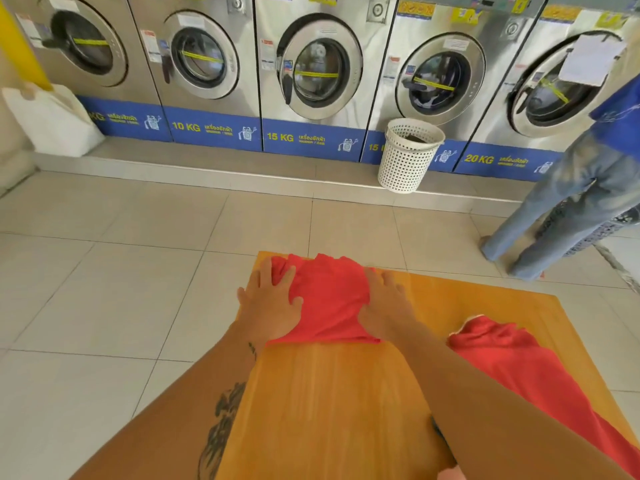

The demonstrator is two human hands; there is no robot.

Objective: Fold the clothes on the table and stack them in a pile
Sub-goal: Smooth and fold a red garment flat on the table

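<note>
A folded red garment [329,299] lies at the far left corner of the orange wooden table [332,403]. My left hand [272,299] rests flat on its left edge, fingers spread. My right hand [384,303] lies flat against its right edge, fingers apart. Neither hand grips the cloth. A second red garment [530,379] lies loose and unfolded along the table's right side, running toward the near edge.
A row of steel front-loading washing machines [311,71] lines the far wall. A white perforated basket [408,154] stands on the step before them. A person in jeans [568,209] stands at the right. A white sack [52,123] sits at the left on the tiled floor.
</note>
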